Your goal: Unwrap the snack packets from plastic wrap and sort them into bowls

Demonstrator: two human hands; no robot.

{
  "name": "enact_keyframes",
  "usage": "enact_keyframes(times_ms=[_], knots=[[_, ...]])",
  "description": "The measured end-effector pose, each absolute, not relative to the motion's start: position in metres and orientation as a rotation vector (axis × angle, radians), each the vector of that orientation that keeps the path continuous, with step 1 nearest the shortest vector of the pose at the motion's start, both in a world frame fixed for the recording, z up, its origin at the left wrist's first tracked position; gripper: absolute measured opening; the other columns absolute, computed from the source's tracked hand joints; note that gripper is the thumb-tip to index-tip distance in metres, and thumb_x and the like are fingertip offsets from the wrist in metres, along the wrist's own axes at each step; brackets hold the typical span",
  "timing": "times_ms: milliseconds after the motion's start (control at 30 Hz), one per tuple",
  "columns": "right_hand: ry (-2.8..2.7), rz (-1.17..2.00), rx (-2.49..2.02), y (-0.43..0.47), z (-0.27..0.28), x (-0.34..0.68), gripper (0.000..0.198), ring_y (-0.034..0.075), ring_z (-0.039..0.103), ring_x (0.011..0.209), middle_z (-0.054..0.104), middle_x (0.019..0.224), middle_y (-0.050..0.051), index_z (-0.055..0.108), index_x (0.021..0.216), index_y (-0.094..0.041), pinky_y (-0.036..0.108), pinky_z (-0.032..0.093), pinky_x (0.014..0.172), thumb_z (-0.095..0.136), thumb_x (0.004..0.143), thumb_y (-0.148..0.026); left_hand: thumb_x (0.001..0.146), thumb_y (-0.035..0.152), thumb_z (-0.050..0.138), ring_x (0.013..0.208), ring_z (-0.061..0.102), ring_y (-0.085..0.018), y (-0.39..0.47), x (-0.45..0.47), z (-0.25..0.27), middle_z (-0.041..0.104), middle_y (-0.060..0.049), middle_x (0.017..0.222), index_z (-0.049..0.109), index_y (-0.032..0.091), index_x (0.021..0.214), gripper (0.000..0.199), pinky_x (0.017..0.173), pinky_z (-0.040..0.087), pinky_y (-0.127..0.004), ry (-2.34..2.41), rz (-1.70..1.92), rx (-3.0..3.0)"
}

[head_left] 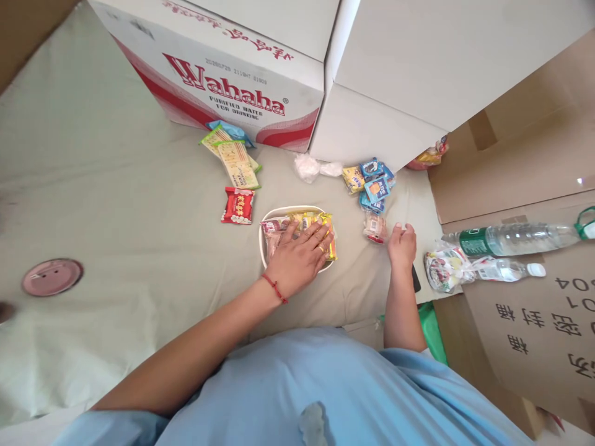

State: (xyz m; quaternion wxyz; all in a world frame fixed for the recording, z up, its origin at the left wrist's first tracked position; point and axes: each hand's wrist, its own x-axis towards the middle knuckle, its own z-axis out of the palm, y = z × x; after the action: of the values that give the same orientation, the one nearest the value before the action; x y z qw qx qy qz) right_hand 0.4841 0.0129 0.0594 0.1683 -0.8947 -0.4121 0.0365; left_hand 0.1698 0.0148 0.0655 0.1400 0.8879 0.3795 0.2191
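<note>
My left hand (300, 257), with a red cord bracelet on its wrist, lies with fingers spread over snack packets in a white oval container (261, 243). Yellow packets (331, 238) show at the container's right side, and a purplish-pink packet (274, 225) at its left. My right hand (402, 246) rests to the right, its fingers curled together and nothing visible in them. Just left of it, apart from the fingertips, sits a small clear-and-pink packet (374, 227). Beyond that is a pile of blue packets (375, 188) with a yellow packet (354, 179).
A Wahaha water carton (223, 80) and white boxes (372, 118) stand at the back. Green-and-cream packets (238, 165), a red packet (238, 205) and a clear plastic bundle (316, 168) lie before them. Water bottles (525, 238) are at right; a brownish-pink round lid-like object (52, 277) is at left.
</note>
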Motion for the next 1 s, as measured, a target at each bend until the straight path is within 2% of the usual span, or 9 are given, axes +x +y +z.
enact_keyframes(times_ms=[100,200,367,500,667,767,833,933,1000], knots=[[-1.187,0.310,-2.732,0.017,0.054,0.496,0.059,0.035,0.065,0.120,0.069,0.121,0.025,0.066,0.122,-0.011,0.046,0.047,0.105,0.030,0.106,-0.054,0.107,0.030,0.041,0.148,0.050,-0.029,0.016,0.173,0.063,0.056,-0.011,0.157,0.062,0.022,0.145,0.043,0.126,0.025,-0.060,1.108,0.569,2.575],[-1.276,0.414,-2.703,0.027,0.044,0.494,0.053,0.032,0.067,0.110,0.072,0.109,0.021,0.070,0.105,-0.015,0.041,0.049,0.097,0.039,0.102,-0.058,0.106,0.030,0.044,0.147,0.051,-0.029,0.016,0.171,0.063,0.058,-0.010,0.155,0.061,0.023,0.146,0.044,0.125,0.026,-0.058,1.097,0.589,2.585],[-1.209,0.542,-2.355,0.036,0.034,0.480,0.047,0.023,0.066,0.091,0.073,0.104,0.010,0.065,0.112,-0.017,0.032,0.053,0.082,0.064,0.085,-0.055,0.105,0.029,0.045,0.147,0.051,-0.028,0.016,0.171,0.059,0.058,-0.008,0.155,0.061,0.026,0.147,0.044,0.125,0.026,-0.056,1.093,0.619,2.601],[-1.232,0.589,-2.159,0.028,0.034,0.468,0.052,0.023,0.069,0.096,0.075,0.108,0.008,0.064,0.123,-0.019,0.034,0.055,0.088,0.063,0.084,-0.053,0.106,0.030,0.045,0.148,0.050,-0.029,0.016,0.172,0.059,0.056,-0.009,0.157,0.061,0.024,0.145,0.043,0.124,0.028,-0.058,1.087,0.637,2.595],[-1.141,0.584,-1.989,0.022,0.049,0.466,0.066,0.026,0.070,0.114,0.073,0.129,0.016,0.061,0.137,-0.013,0.039,0.055,0.099,0.059,0.085,-0.054,0.103,0.025,0.052,0.152,0.045,-0.026,0.004,0.154,0.068,0.060,-0.007,0.154,0.062,0.026,0.141,0.040,0.129,0.025,-0.055,1.083,0.897,2.588],[-1.068,0.632,-1.827,0.028,0.071,0.462,0.075,0.029,0.070,0.118,0.067,0.140,0.018,0.055,0.148,-0.013,0.043,0.060,0.091,0.056,0.089,-0.060,0.100,0.021,0.055,0.148,0.051,-0.026,-0.006,0.133,0.064,0.069,-0.008,0.142,0.064,0.025,0.136,0.037,0.127,0.027,-0.055,1.244,1.038,2.526],[-1.125,0.734,-1.682,0.038,0.089,0.449,0.074,0.031,0.069,0.120,0.067,0.141,0.015,0.057,0.148,-0.017,0.045,0.061,0.090,0.057,0.091,-0.063,0.100,0.019,0.054,0.143,0.056,-0.027,-0.013,0.120,0.055,0.072,-0.009,0.138,0.065,0.025,0.134,0.036,0.122,0.035,-0.054,1.376,1.024,2.472],[-1.392,0.860,-1.481,0.059,0.112,0.414,0.063,0.029,0.066,0.128,0.071,0.138,0.008,0.067,0.140,-0.024,0.046,0.057,0.102,0.058,0.094,-0.066,0.101,0.020,0.052,0.141,0.057,-0.028,-0.019,0.110,0.041,0.069,-0.010,0.141,0.063,0.024,0.136,0.037,0.108,0.047,-0.049,1.408,0.933,2.463],[-1.629,0.927,-1.379,0.075,0.119,0.382,0.057,0.027,0.065,0.129,0.072,0.137,0.004,0.070,0.137,-0.027,0.045,0.053,0.109,0.055,0.098,-0.066,0.101,0.020,0.052,0.142,0.056,-0.028,-0.022,0.109,0.035,0.068,-0.011,0.143,0.063,0.023,0.136,0.037,0.102,0.050,-0.046,1.398,0.915,2.482]])
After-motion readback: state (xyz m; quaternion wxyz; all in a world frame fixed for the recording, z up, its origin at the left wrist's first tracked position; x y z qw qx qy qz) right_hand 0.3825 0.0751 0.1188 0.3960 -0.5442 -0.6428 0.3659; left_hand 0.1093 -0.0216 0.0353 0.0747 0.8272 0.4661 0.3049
